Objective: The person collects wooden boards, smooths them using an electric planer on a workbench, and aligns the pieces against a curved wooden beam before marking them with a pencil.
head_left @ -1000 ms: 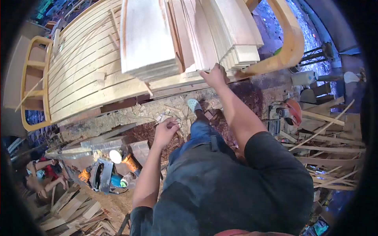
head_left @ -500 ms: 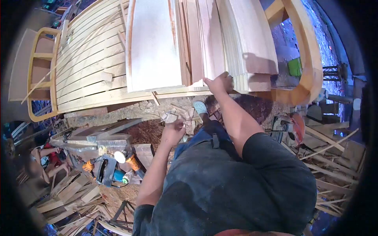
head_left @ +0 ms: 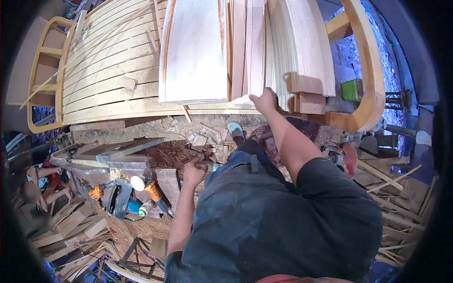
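My right hand [head_left: 265, 101] is closed around the near ends of the narrow wooden boards [head_left: 255, 52], thumb on the left and fingers curled over them. Left of it lies a wide pale panel [head_left: 194, 56] with brown-stained edges. Just right of that hand a stack of thicker boards [head_left: 309, 47] rests on the slatted wooden frame [head_left: 111, 70]. My left hand [head_left: 195, 172] hangs low over the littered ground, away from the boards. Its fingers are curled in, and anything inside them is hidden.
Orange-and-black power tools [head_left: 153, 191] lie on a low bench [head_left: 132, 162] at left. A circular saw [head_left: 348, 160] sits at right. Offcuts [head_left: 205, 141] litter the floor by my foot. Another person [head_left: 47, 184] sits at far left. A green container [head_left: 351, 89] stands by the frame's curved end.
My left hand has dropped slightly back and to the left, towards my body. My right hand stays at the board ends. The whole view has shifted a little.
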The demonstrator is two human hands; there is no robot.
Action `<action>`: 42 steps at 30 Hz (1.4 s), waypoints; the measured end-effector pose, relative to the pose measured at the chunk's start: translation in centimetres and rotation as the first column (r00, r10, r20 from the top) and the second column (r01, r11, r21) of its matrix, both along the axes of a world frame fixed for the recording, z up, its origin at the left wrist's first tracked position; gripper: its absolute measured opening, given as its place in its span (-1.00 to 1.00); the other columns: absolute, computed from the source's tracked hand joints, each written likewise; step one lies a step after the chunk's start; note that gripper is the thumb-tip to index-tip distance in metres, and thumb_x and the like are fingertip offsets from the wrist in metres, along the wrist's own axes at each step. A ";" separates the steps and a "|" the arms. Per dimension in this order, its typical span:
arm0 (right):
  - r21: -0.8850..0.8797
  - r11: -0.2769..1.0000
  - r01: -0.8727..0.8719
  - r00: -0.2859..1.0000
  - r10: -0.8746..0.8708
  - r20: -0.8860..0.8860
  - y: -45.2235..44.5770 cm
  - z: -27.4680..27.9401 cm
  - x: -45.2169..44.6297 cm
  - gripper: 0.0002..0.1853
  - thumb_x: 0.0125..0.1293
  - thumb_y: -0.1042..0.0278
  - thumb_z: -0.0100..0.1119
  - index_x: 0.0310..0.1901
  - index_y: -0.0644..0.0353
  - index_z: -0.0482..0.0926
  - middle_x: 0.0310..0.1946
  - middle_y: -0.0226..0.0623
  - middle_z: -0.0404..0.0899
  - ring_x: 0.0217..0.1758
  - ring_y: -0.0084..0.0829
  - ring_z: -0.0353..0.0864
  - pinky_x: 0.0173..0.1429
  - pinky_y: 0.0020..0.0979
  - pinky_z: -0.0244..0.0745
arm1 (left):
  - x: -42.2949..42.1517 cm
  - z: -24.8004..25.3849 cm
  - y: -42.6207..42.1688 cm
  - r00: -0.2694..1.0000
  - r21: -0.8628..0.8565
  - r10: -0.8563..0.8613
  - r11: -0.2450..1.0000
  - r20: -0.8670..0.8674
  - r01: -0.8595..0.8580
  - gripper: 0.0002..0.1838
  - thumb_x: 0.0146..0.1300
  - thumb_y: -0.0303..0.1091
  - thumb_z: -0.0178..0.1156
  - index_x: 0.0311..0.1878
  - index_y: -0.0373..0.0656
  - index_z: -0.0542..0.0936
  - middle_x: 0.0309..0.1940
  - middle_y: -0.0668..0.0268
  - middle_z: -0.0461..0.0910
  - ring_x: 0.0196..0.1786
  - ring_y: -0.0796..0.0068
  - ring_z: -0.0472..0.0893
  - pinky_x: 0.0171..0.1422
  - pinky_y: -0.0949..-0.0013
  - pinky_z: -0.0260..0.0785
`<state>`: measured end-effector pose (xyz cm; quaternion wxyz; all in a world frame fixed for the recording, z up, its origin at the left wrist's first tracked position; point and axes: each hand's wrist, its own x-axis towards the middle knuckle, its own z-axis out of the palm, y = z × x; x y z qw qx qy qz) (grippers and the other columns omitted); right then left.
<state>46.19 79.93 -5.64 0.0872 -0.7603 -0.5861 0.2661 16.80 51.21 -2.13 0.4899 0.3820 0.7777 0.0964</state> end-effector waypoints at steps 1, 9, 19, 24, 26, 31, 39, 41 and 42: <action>-0.030 1.000 0.000 0.997 -0.002 -0.077 0.5 1.3 -0.1 -0.28 0.09 -0.05 0.60 0.00 0.52 0.60 0.00 0.27 0.68 0.11 0.17 0.69 0.25 -0.02 0.57 | 0.3 0.6 0.6 1.000 -0.010 -0.011 1.000 0.006 0.011 -0.51 0.23 -0.22 0.37 0.23 -0.12 0.69 -0.02 0.02 0.78 0.09 0.08 0.77 0.25 0.15 0.58; 0.046 0.995 0.092 0.950 -0.074 -0.304 1.8 -0.5 1.2 -0.45 0.25 0.09 0.48 0.00 0.50 0.64 0.01 0.26 0.68 0.12 0.16 0.67 0.25 -0.05 0.53 | 0.5 -1.3 4.7 0.993 0.047 -0.119 0.992 0.014 0.118 -0.48 0.26 -0.21 0.39 0.26 -0.19 0.65 -0.04 0.00 0.79 0.09 0.18 0.78 0.23 0.21 0.60; -0.040 0.982 0.183 0.481 -0.125 -0.868 0.1 9.4 -0.1 -0.60 0.54 0.21 0.20 0.15 0.44 0.55 -0.01 -0.10 0.69 0.09 -0.40 0.62 0.24 -0.31 0.48 | 7.4 10.6 14.7 0.812 0.087 -0.038 0.996 0.583 -0.016 -0.44 0.44 -0.33 0.31 0.44 -0.29 0.47 0.18 0.16 0.71 0.16 0.43 0.69 0.30 0.34 0.53; 0.005 0.997 0.083 0.345 -0.024 -0.938 -1.0 16.5 0.1 -0.56 0.57 0.19 0.16 0.24 0.43 0.47 0.09 -0.16 0.65 0.13 -0.45 0.60 0.28 -0.31 0.48 | 10.6 18.7 20.2 0.739 0.210 -0.016 0.962 0.674 -0.171 -0.25 0.45 -0.28 0.33 0.57 -0.33 0.25 0.33 0.06 0.59 0.28 0.36 0.61 0.37 0.29 0.48; 0.090 0.996 0.013 0.311 0.081 -0.947 -1.2 18.0 0.0 -0.53 0.58 0.16 0.17 0.26 0.42 0.45 0.09 -0.16 0.64 0.13 -0.46 0.59 0.28 -0.32 0.49 | 11.3 20.5 21.8 0.749 0.357 -0.024 0.889 0.662 -0.286 -0.15 0.40 -0.25 0.40 0.59 -0.38 0.20 0.33 -0.02 0.56 0.25 0.31 0.62 0.36 0.27 0.49; 0.156 0.974 -0.165 0.242 0.193 -0.951 -3.1 21.6 -2.7 -0.46 0.62 -0.02 0.15 0.29 0.34 0.40 -0.12 -0.37 0.60 -0.09 -0.60 0.54 0.03 -0.48 0.49 | 10.2 23.1 25.9 0.757 0.431 0.001 0.822 0.654 -0.373 -0.20 0.32 -0.29 0.46 0.51 -0.34 0.29 0.19 -0.03 0.63 0.18 0.36 0.65 0.30 0.27 0.51; 0.203 0.977 -0.062 0.560 0.203 -0.803 -2.7 18.1 -3.0 -0.55 0.72 0.03 -0.05 -0.19 0.29 0.53 -0.39 -0.52 0.39 -0.25 -0.68 0.30 -0.16 -0.48 0.32 | 3.8 20.5 25.5 0.766 0.467 0.169 0.706 0.620 -0.533 -0.62 0.36 -0.57 0.24 0.24 -0.38 0.54 -0.01 0.08 0.74 -0.04 0.38 0.75 0.10 0.29 0.63; 0.244 0.968 0.064 0.637 0.148 -0.757 -2.6 15.4 -3.0 -0.57 0.69 0.07 -0.01 -0.21 0.34 0.49 -0.49 -0.27 0.41 -0.40 -0.42 0.34 -0.24 -0.27 0.36 | 2.7 19.4 25.3 0.732 0.392 0.200 0.737 0.652 -0.550 -0.60 0.38 -0.61 0.18 0.28 -0.40 0.51 0.03 0.03 0.72 0.02 0.28 0.75 0.12 0.23 0.66; 0.282 0.956 0.081 0.710 0.143 -0.689 -2.2 13.2 -2.5 -0.56 0.69 0.07 -0.01 -0.21 0.34 0.49 -0.49 -0.21 0.43 -0.41 -0.33 0.35 -0.23 -0.22 0.37 | 2.6 19.1 25.1 0.699 0.339 0.211 0.757 0.683 -0.559 -0.58 0.39 -0.62 0.15 0.30 -0.41 0.49 0.06 0.00 0.70 0.07 0.22 0.75 0.14 0.20 0.68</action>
